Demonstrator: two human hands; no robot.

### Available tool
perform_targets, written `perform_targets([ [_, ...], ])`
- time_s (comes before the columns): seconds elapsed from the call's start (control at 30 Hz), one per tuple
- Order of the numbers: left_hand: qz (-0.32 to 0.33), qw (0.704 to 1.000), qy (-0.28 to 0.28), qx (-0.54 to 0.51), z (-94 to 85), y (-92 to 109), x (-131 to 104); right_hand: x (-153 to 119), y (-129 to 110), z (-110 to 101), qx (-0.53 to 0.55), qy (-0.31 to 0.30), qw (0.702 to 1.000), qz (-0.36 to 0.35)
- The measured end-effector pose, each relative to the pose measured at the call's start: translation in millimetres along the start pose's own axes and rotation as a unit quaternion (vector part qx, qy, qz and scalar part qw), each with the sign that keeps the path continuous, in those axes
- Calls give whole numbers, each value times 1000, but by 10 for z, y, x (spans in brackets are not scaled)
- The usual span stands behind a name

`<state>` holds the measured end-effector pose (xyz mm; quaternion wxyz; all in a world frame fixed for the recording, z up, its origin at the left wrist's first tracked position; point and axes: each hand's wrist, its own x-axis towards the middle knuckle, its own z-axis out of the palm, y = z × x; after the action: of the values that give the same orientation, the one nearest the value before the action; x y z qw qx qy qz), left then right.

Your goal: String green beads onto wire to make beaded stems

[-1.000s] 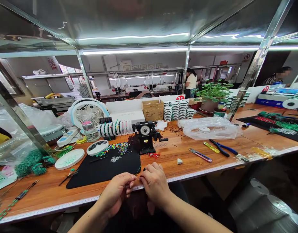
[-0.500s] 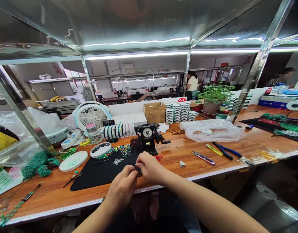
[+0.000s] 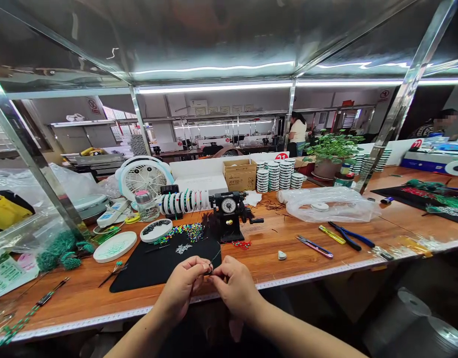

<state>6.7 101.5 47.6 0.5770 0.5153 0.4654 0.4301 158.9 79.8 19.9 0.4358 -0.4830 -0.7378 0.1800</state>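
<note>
A workshop room with rows of steel-framed desks under a bright strip light.
A shiny metal canopy (image 3: 214,35) on 4 polished posts (image 3: 291,117) roofs the wood-grain desk (image 3: 262,253), and a long white strip light (image 3: 214,89) runs along its far edge; a white partition board (image 3: 188,167) with a red round 21 label (image 3: 281,155) stands at the back. Beyond, far desks (image 3: 184,150) carry labels 13 and 14. Pale frames (image 3: 224,109) line up before the grey back wall (image 3: 154,107); a red prohibition sign (image 3: 93,105) hangs at left, near a bright window (image 3: 115,117). The right end of the room is dark, and deep shadow fills the space under the desk.
</note>
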Motion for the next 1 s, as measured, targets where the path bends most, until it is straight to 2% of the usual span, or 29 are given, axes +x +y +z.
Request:
perform_targets([
  [0.07, 17, 999, -5, 38, -22, 14, -5, -7, 16, 14, -39, 23, 996, -76],
  [0.13, 72, 988, -18, 136, -48, 22, -17, 41, 36, -20, -77, 16, 981, -175],
  [0.2, 171, 945, -33, 278, -73, -2, -37, 149, 49, -63, -78, -23, 976, -204],
  [0.27, 282, 862, -31, 420, -93, -68, -50, 305, 54, -88, -54, -53, 986, -152],
  [0.33, 360, 785, -14, 504, -110, -154, -45, 476, 60, -91, -31, -73, 994, -78],
  [0.4, 411, 730, -6, 545, -117, -218, -25, 608, 69, -93, -17, -96, 995, -39],
  [0.43, 423, 720, -12, 551, -115, -230, -13, 643, 74, -98, -13, -106, 994, -31],
  [0.47, 423, 725, -22, 543, -110, -228, -3, 653, 77, -107, -11, -112, 993, -26],
  [0.5, 410, 749, -28, 519, -101, -215, 5, 636, 79, -119, -10, -102, 994, -25],
  [0.53, 382, 789, -31, 480, -90, -193, 11, 596, 77, -132, -9, -75, 997, -26],
  [0.57, 335, 841, -28, 423, -78, -168, 14, 535, 73, -141, -9, -35, 999, -30],
  [0.63, 193, 947, -8, 256, -55, -126, 15, 378, 54, -137, -12, 46, 998, -41],
  [0.67, 120, 978, 1, 171, -45, -114, 14, 295, 42, -118, -12, 63, 997, -39],
  [0.7, 61, 993, 6, 102, -36, -109, 13, 215, 30, -88, -8, 58, 998, -28],
  [0.77, 3, 1000, 10, 27, -25, -108, 7, 83, 10, -10, 11, 8, 1000, 11],
  [0.83, 10, 1000, 10, 27, -25, -103, -4, 3, 1, 55, 19, -17, 999, 20],
  [0.93, 49, 996, 8, 79, -56, -79, -40, 4, 4, 54, -39, 11, 996, -84],
  [1.0, 140, 969, -5, 202, -87, -78, -74, 92, 9, 0, -70, -2, 984, -163],
])
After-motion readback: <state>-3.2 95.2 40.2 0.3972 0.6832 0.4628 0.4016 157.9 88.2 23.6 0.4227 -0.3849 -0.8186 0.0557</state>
